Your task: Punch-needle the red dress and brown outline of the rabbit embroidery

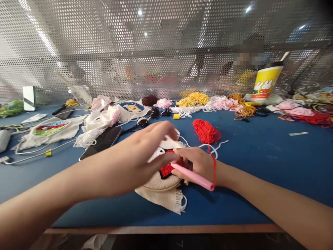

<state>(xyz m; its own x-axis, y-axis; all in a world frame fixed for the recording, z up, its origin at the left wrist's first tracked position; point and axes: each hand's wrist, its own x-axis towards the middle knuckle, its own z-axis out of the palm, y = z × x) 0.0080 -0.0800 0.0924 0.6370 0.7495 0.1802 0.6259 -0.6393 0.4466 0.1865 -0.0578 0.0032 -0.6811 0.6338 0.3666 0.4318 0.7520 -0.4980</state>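
A round embroidery hoop (153,183) with cream cloth lies in front of me, showing a red patch (167,169) outlined in black. My right hand (199,161) is closed around a pink punch needle (195,177) over the hoop's right side. Red yarn runs from the tool's rear end up to a red yarn bundle (206,131) behind the hand. Across the hoop's left side hovers my left hand (142,152), thumb and fingers apart and curved, with nothing visible between them. It hides part of the design. Fringed cloth (162,198) hangs out below the hoop.
A black phone (104,140) lies left of the hoop, near white yarn (90,138) and another stitched cloth (53,130). Yellow yarn (195,100) and pink yarn (163,103) line the back. A yellow cup (267,81) stands at back right before a perforated metal screen (156,45).
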